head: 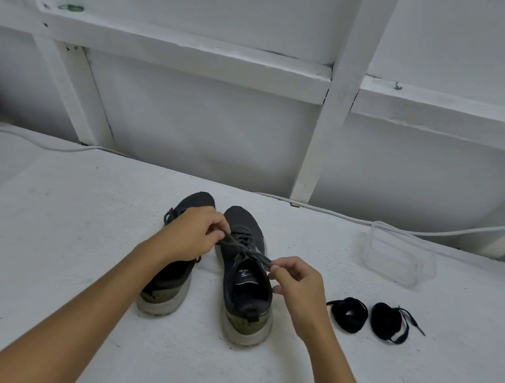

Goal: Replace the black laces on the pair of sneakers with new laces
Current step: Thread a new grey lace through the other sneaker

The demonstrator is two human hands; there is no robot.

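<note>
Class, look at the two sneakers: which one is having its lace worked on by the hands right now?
The right-hand sneaker: the left hand and right hand each pinch an end of its lace. The left-hand sneaker lies partly under the left forearm, its lace untouched.

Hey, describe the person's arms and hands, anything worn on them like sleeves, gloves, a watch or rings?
Both forearms are bare right to the bottom edge of the picture, with no sleeves showing. The left hand and right hand wear no gloves, and no watch, bracelet or ring is visible on either.
</note>
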